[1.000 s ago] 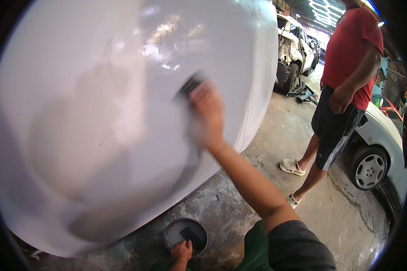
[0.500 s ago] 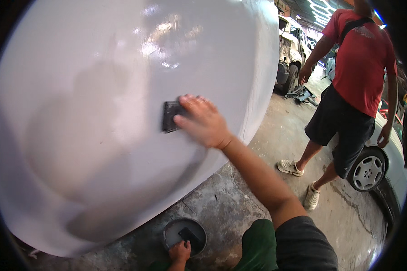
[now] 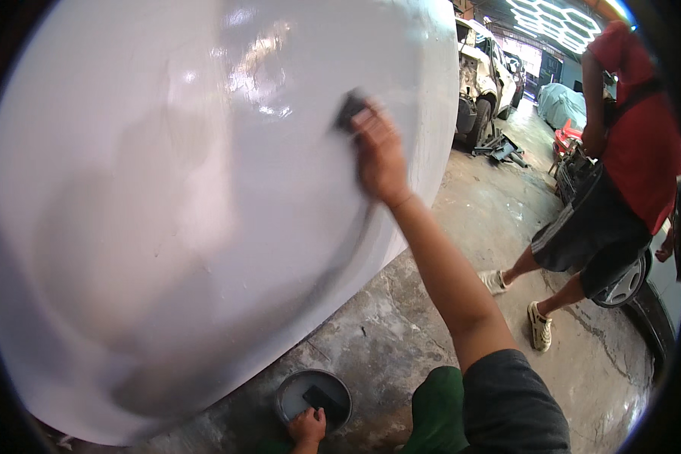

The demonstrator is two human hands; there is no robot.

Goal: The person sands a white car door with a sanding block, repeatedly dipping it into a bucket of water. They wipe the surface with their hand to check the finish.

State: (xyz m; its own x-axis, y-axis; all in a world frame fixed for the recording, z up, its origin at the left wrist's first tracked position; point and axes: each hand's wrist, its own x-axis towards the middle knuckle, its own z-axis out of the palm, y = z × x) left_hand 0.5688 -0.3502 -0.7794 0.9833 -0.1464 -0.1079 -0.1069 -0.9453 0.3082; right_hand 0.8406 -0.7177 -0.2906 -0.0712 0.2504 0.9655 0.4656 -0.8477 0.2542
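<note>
My right hand (image 3: 382, 155), blurred by motion, grips a small dark sanding block (image 3: 351, 110) against a large, curved, pale grey car panel (image 3: 295, 174). The panel looks wet and glossy, with bright reflections near its upper middle. Low in the view, my left hand (image 3: 307, 427) closes on the near rim of a round grey bowl (image 3: 283, 387), with the thumb toward the inside. A dark rectangular block (image 3: 325, 399) lies in the bowl beside that thumb. The fingers beneath the rim are partly hidden.
A person in a red shirt (image 3: 643, 151) stands on the concrete floor (image 3: 469, 227) at my right, beside a car wheel (image 3: 624, 286). Farther back are a partly dismantled white vehicle (image 3: 486, 72), loose dark parts (image 3: 503, 149) and a covered car (image 3: 561, 104).
My right hand has slid the block up and to the right across the panel. The person in red has shifted right and turned. My left hand stays at the bowl.
</note>
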